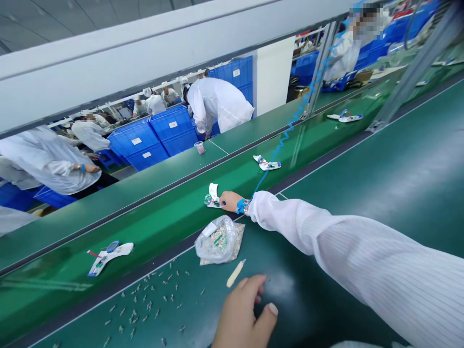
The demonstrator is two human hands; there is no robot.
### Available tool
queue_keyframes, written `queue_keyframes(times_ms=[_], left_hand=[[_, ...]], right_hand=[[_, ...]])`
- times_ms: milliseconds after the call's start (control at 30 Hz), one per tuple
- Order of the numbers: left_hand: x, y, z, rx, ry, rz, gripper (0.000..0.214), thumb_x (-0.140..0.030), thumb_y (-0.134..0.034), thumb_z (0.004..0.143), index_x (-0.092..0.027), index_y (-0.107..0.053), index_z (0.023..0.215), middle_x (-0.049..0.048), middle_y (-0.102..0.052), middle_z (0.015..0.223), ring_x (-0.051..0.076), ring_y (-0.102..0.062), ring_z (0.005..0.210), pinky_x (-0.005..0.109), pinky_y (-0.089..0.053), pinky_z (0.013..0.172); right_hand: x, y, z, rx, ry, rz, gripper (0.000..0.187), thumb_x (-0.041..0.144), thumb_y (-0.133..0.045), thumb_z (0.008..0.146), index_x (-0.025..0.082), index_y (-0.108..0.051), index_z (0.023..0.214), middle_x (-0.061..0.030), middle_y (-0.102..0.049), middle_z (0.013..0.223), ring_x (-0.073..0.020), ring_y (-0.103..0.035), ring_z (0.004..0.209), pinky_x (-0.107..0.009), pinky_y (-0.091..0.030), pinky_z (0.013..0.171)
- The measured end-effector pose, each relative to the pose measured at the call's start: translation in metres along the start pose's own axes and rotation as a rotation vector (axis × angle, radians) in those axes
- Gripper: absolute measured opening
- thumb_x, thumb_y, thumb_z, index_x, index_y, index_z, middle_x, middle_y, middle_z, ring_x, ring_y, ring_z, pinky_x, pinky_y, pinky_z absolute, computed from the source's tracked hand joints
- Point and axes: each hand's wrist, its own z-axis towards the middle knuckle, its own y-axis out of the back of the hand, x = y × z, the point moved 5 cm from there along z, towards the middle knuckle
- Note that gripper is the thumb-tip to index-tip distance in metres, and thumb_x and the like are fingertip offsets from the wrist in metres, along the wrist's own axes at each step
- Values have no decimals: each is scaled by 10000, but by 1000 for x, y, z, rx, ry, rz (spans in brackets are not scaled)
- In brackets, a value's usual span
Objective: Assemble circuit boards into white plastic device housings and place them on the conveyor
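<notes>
Our right hand [227, 199] pinches the white part [213, 193] just left of it at frame centre; our left hand [243, 314] lies loosely open, farther off.

Smooth green table [398, 183], matt with a faint sheen. Glossier green belt [163, 222]. Clear, crinkled plastic bag [217, 239]. White ribbed cloth sleeve [362, 261]. Hard white plastic piece [213, 192]. Smooth blue plastic crates [163, 133]. Dull grey metal post [409, 79].

No text legible; labels [136, 141] on blue crates [150, 131] probably too small
</notes>
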Motion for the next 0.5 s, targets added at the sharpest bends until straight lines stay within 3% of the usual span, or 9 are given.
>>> queue_keyframes(times_ms=[233, 500], left_hand=[[2, 12, 1, -5, 104, -88, 398, -304, -452, 833, -135, -583, 1169, 104, -630, 1000, 216, -583, 916, 339, -445, 858], [6, 12, 3, -54, 79, -252, 291, -297, -526, 815, -149, -647, 1034, 59, -636, 846, 187, -565, 802, 302, -433, 769]], right_hand=[[-46, -6, -23, -17, -82, -61, 250, 306, -546, 905, 112, -585, 1057, -87, -584, 1091, -180, -582, 961, -370, -501, 837], [-61, -2, -34, -57, -111, -29, 243, 316, -566, 891, 106, -592, 1010, -78, -596, 1038, -164, -589, 905, -355, -504, 809]])
